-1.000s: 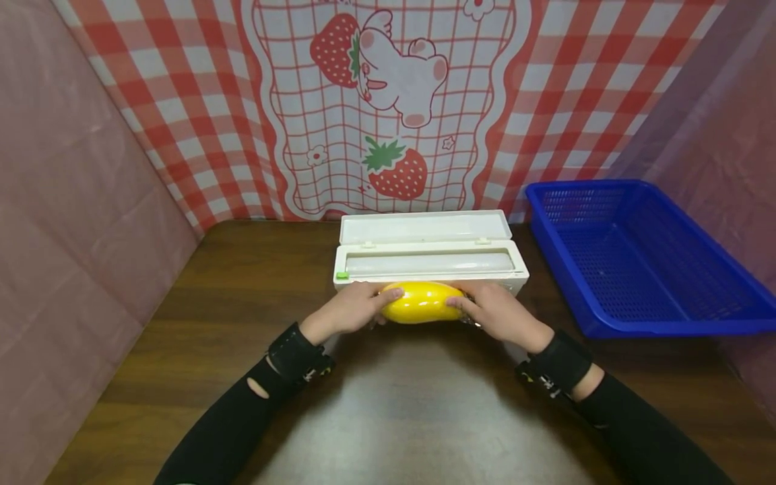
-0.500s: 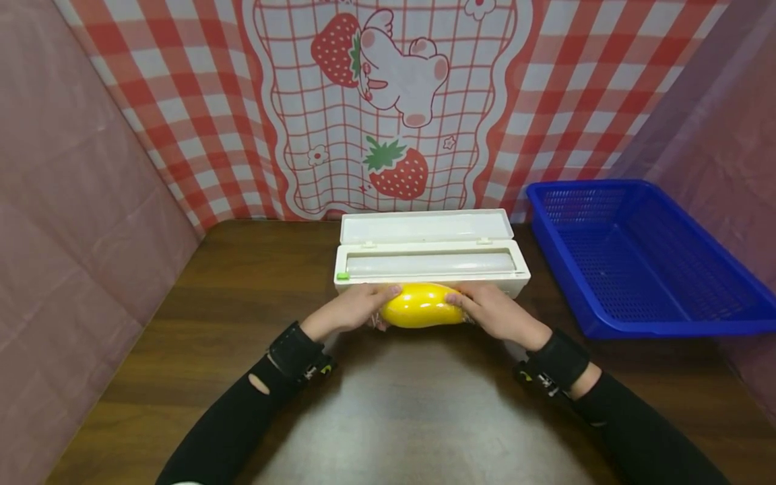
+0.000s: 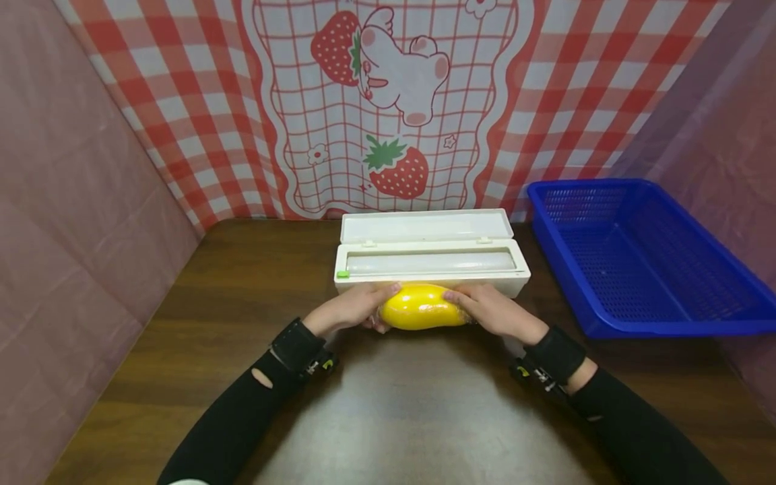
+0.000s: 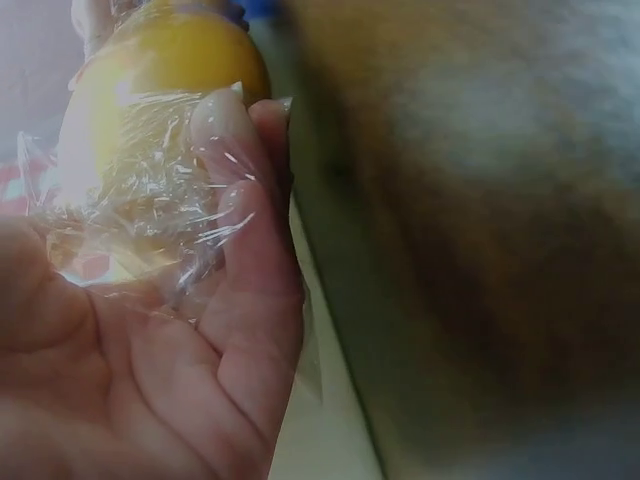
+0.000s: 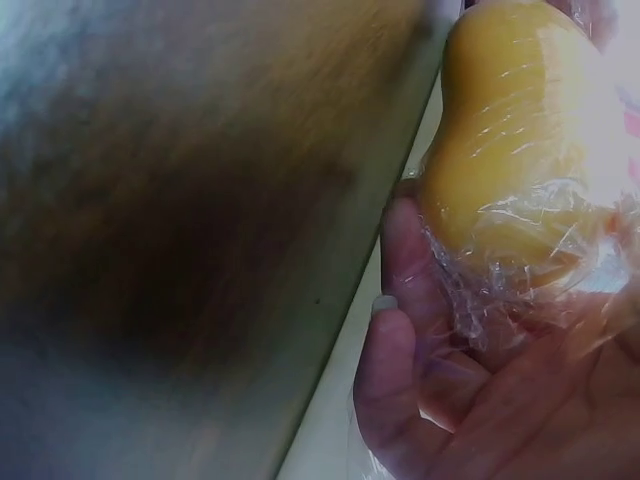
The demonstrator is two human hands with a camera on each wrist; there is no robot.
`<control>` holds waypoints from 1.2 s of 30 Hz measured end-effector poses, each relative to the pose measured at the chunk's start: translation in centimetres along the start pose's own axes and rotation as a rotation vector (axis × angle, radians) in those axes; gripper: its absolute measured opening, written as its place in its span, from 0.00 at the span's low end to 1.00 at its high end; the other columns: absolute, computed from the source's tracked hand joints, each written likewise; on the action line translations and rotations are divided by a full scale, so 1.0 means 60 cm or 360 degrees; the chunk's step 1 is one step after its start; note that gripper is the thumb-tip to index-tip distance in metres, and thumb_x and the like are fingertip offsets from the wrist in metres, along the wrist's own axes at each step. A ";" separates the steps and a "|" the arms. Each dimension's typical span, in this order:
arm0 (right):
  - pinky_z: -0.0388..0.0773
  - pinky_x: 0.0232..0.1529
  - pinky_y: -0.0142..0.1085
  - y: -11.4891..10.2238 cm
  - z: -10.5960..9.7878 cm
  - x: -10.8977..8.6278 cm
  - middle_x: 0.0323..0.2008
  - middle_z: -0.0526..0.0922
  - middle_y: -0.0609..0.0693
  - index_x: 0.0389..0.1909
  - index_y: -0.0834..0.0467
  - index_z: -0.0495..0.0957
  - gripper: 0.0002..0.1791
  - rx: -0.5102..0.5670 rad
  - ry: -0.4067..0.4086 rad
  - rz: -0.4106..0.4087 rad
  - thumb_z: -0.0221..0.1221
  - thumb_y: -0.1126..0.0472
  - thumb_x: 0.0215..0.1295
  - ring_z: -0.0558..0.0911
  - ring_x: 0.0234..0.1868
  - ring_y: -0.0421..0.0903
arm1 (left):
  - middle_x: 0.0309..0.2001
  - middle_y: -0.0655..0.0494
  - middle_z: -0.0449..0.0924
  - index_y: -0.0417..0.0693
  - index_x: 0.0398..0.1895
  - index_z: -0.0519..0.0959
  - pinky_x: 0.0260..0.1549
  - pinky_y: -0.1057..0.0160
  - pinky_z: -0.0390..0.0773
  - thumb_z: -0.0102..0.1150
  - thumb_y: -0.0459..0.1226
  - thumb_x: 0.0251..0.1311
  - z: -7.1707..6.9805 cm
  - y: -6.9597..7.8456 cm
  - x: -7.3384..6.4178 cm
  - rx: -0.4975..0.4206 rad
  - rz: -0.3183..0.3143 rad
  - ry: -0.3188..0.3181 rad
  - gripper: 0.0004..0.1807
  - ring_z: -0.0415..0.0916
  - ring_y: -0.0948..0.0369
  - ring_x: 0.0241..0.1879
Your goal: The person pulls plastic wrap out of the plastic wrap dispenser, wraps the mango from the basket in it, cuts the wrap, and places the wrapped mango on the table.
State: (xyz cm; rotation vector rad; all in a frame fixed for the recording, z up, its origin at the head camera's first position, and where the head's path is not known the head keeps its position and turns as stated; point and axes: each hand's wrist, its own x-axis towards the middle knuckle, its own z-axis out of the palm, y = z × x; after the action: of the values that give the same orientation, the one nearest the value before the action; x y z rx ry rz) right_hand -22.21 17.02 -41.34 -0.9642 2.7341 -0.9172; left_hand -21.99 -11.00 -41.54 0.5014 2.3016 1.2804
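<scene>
A smooth, shiny yellow mango (image 3: 421, 310), wrapped in cling film, is held sideways between both hands at mid-table. My left hand (image 3: 351, 307) grips its left end, thumb on top. My right hand (image 3: 494, 311) grips the other end the same way. In the left wrist view, crumpled cling film (image 4: 150, 170) bunches between the mango and the palm, with fingers bent along it. Gathered film (image 5: 500, 275) also shows at the mango's end in the right wrist view, over the fingers. Right behind the hands stands a white cling film dispenser (image 3: 388, 277), its lid (image 3: 424, 228) raised.
Inside the dispenser lies a roll of film (image 3: 430, 261), and a small green slider (image 3: 343, 274) sits at its left front. A blue plastic basket (image 3: 591, 316) is on the right side of the wooden table (image 3: 388, 417). A checked red-and-white cloth (image 3: 212, 121) hangs behind.
The mango has tipped and shifted slightly toward the person, between the two hands. Both thumbs have slid a little over its top. Dispenser and basket are where they were.
</scene>
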 end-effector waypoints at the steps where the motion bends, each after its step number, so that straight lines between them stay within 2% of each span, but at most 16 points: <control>1: 0.69 0.24 0.37 0.000 0.000 0.001 0.18 0.71 0.43 0.26 0.50 0.72 0.22 0.0002 -0.0009 0.0010 0.38 0.41 0.71 0.71 0.19 0.40 | 0.23 0.50 0.80 0.46 0.34 0.77 0.22 0.59 0.74 0.32 0.66 0.62 0.000 -0.001 0.000 0.0000 -0.0006 0.0000 0.36 0.77 0.53 0.23; 11: 0.69 0.26 0.38 0.003 0.002 0.005 0.18 0.71 0.46 0.25 0.52 0.72 0.26 0.0064 -0.0102 0.0147 0.36 0.39 0.71 0.71 0.20 0.43 | 0.19 0.47 0.78 0.43 0.24 0.78 0.18 0.62 0.71 0.29 0.66 0.62 0.007 -0.010 0.003 -0.0066 -0.0051 -0.0021 0.40 0.75 0.52 0.21; 13: 0.68 0.25 0.39 0.002 0.001 0.005 0.17 0.71 0.47 0.24 0.53 0.71 0.28 0.0099 -0.0128 0.0179 0.35 0.38 0.70 0.70 0.19 0.44 | 0.19 0.48 0.78 0.43 0.23 0.78 0.19 0.62 0.71 0.28 0.67 0.62 0.008 -0.009 0.002 -0.0062 -0.0079 -0.0013 0.41 0.74 0.53 0.20; 16: 0.67 0.24 0.38 0.004 0.001 0.007 0.16 0.70 0.48 0.22 0.54 0.70 0.29 0.0148 -0.0159 0.0190 0.35 0.38 0.70 0.69 0.17 0.45 | 0.20 0.49 0.79 0.43 0.24 0.79 0.21 0.62 0.74 0.30 0.69 0.59 0.010 -0.008 0.001 -0.0086 -0.0162 0.0050 0.42 0.75 0.56 0.21; 20: 0.65 0.21 0.37 0.007 -0.001 0.007 0.14 0.68 0.47 0.22 0.54 0.70 0.28 0.0180 -0.0192 0.0187 0.36 0.38 0.70 0.68 0.15 0.45 | 0.22 0.48 0.80 0.43 0.27 0.80 0.25 0.62 0.76 0.36 0.71 0.54 0.013 -0.006 -0.003 -0.0228 -0.0279 0.0099 0.42 0.78 0.58 0.22; 24: 0.65 0.20 0.36 0.006 -0.005 0.005 0.14 0.68 0.47 0.21 0.54 0.71 0.28 0.0187 -0.0226 0.0182 0.37 0.39 0.70 0.68 0.15 0.45 | 0.26 0.46 0.81 0.41 0.32 0.80 0.25 0.64 0.76 0.41 0.72 0.51 0.012 -0.005 -0.011 -0.0392 -0.0332 0.0047 0.42 0.79 0.58 0.24; 29: 0.65 0.21 0.36 0.001 -0.010 0.000 0.14 0.67 0.47 0.21 0.54 0.71 0.28 0.0226 -0.0261 0.0159 0.36 0.40 0.71 0.67 0.15 0.44 | 0.29 0.44 0.82 0.41 0.36 0.80 0.30 0.61 0.77 0.43 0.70 0.52 0.008 -0.005 -0.023 -0.0494 -0.0316 -0.0042 0.40 0.80 0.55 0.28; 33: 0.64 0.22 0.35 0.002 -0.013 -0.005 0.15 0.67 0.47 0.21 0.53 0.73 0.29 0.0274 -0.0263 0.0202 0.36 0.39 0.71 0.68 0.16 0.44 | 0.32 0.44 0.82 0.40 0.39 0.80 0.33 0.59 0.77 0.46 0.66 0.55 0.005 -0.001 -0.031 -0.0601 -0.0294 -0.0114 0.37 0.80 0.53 0.33; 36: 0.64 0.23 0.36 0.002 -0.014 -0.008 0.16 0.67 0.48 0.22 0.53 0.74 0.30 0.0272 -0.0231 0.0254 0.36 0.38 0.70 0.69 0.18 0.45 | 0.34 0.43 0.82 0.39 0.40 0.79 0.37 0.57 0.77 0.51 0.61 0.55 0.001 0.000 -0.036 -0.0669 -0.0258 -0.0108 0.33 0.80 0.52 0.35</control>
State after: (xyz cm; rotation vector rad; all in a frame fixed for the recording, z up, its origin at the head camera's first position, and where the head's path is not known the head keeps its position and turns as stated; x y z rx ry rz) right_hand -22.16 17.81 -40.80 -0.7402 2.5210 -0.9912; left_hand -20.18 -12.08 -41.09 0.2053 1.8988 1.5794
